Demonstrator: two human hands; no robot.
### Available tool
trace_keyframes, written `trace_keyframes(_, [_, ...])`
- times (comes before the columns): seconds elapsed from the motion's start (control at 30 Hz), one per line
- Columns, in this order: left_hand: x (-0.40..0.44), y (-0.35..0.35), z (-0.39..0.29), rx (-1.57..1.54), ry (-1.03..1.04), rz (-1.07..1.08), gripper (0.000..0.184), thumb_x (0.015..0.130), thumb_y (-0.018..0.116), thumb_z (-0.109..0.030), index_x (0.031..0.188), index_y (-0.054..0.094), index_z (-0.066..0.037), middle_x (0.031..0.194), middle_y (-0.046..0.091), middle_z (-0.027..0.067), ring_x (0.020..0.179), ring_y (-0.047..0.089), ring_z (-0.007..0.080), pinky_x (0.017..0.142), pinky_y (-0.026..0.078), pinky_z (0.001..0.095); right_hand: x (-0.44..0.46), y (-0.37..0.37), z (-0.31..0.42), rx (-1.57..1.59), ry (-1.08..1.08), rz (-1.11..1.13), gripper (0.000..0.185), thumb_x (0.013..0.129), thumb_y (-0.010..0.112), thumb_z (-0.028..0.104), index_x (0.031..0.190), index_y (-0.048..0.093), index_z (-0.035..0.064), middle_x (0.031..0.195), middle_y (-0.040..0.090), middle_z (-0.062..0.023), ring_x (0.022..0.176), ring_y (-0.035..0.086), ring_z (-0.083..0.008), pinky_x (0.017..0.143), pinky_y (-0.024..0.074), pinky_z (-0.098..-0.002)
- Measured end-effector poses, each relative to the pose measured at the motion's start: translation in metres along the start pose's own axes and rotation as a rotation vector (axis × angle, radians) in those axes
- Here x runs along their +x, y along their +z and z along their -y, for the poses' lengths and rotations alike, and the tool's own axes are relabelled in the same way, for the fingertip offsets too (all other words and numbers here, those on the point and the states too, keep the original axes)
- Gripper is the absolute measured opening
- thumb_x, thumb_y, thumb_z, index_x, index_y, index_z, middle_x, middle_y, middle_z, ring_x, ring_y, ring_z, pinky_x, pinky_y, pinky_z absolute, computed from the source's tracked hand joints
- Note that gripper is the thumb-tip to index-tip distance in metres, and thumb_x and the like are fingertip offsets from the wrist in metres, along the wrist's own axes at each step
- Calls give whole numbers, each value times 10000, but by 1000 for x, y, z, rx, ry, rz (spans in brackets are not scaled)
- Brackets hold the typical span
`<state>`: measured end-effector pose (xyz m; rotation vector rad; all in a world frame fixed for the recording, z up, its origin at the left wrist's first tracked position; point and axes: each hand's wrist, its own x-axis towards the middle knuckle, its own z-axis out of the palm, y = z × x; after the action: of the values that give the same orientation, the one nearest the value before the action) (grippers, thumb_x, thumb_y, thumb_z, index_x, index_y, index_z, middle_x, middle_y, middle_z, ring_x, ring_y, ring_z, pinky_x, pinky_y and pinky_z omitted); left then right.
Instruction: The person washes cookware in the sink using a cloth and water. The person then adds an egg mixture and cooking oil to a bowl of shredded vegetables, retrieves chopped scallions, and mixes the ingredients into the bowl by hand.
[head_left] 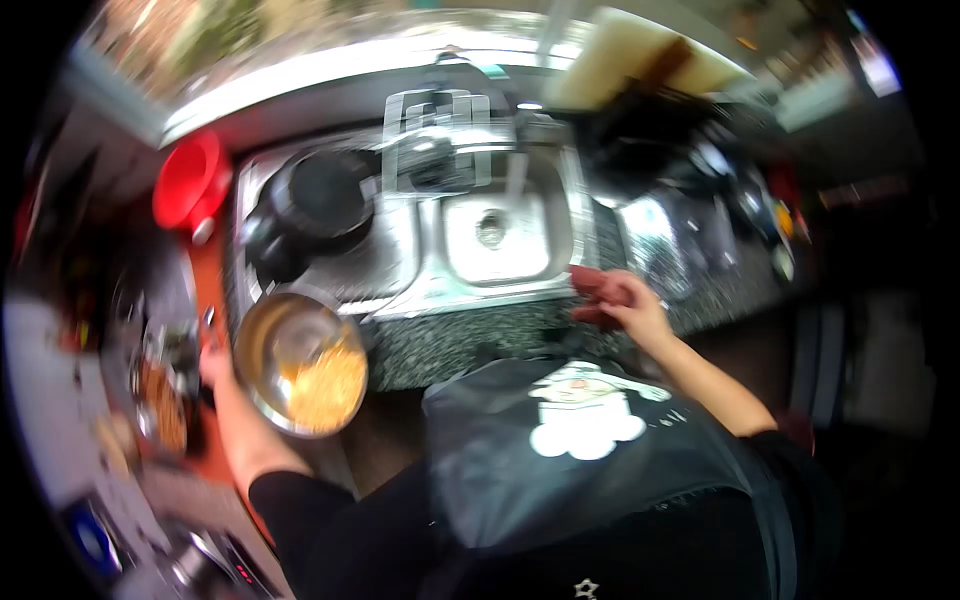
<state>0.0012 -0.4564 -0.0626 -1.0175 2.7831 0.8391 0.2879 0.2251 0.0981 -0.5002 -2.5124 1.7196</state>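
Observation:
My right hand is closed around reddish-brown, sausage-like pieces, just in front of the counter edge to the right of the sink basin. Blur hides their exact kind. At the left, my left hand is over the orange-red counter, beside a metal bowl. Its fingers are smeared, and whether it holds anything cannot be made out. Inside the bowl lies a heap of yellow, grated-looking food. A small shiny metal piece shows just beyond that hand.
Behind the bowl, a black pan rests on the steel drainboard next to the sink. A wire rack stands near the tap. A red bowl-shaped vessel is at left; clear plastic items lie at right.

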Motion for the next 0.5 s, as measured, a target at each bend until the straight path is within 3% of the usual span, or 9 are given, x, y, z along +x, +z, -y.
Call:
trace_keyframes(0.07, [-10,-15,-26,423,-7,-27,362,844,541,-270,1156,623,-105,1131,625,168,1109,554,320,954,427,399,-5,2,-10,-63,-6,-10,263,726,602,-144,923,531,15,1048,503,-69,959,534,-166,823,474,-257])
trace_keyframes(0.1, [58,16,24,343,17,-176,390,802,605,-342,1111,636,-106,1089,629,183,1077,552,354,936,426,420,-9,5,-9,177,93,-22,255,749,612,-123,938,540,31,1007,525,-46,925,534,-124,813,467,-239])
trace_keyframes(0.2, [15,18,-53,286,304,-475,378,805,612,-334,1071,603,-64,1036,630,148,946,592,323,858,459,423,-27,12,-27,217,243,-118,230,787,631,-57,975,549,48,944,558,-10,871,540,-80,793,464,-238])
trace_keyframes(0.23, [-9,19,-86,102,511,-569,289,822,595,-232,1034,584,-36,982,604,149,881,585,308,816,461,410,-31,10,-34,245,267,-129,227,795,631,-42,986,551,50,933,563,-5,860,542,-77,788,464,-239])
trace_keyframes(0.3, [-98,19,-170,-274,723,-445,231,818,599,-132,999,555,5,932,568,128,837,558,243,777,458,343,-38,4,-46,267,274,-170,223,804,627,-12,1005,553,51,906,570,-1,844,546,-76,782,463,-240])
trace_keyframes(0.33, [-125,36,-190,-545,855,-222,188,841,577,-94,1003,549,-2,919,554,88,832,545,196,771,455,308,-41,-1,-51,261,256,-207,224,805,622,3,1013,554,50,890,570,-3,840,548,-79,781,462,-239])
trace_keyframes(0.4, [-228,59,-239,-545,1044,169,183,847,581,-63,1021,553,-13,935,561,65,854,541,158,789,447,279,-51,-16,-77,36,332,-338,264,784,619,107,1035,560,49,876,585,-45,862,580,-137,804,462,-267])
trace_keyframes(0.43, [-270,66,-254,-432,1167,324,204,828,597,-43,1026,563,-11,937,574,80,865,558,166,795,452,281,-55,-24,-93,-150,435,-428,403,744,628,219,1105,546,58,938,603,-89,904,614,-241,835,473,-320])
trace_keyframes(0.5, [-324,109,-263,-312,1276,590,233,796,603,-10,1027,576,-11,928,597,122,837,606,218,774,478,304,-55,-39,-141,-605,620,-468,544,716,642,290,1197,503,75,1024,605,-107,945,613,-329,857,478,-384])
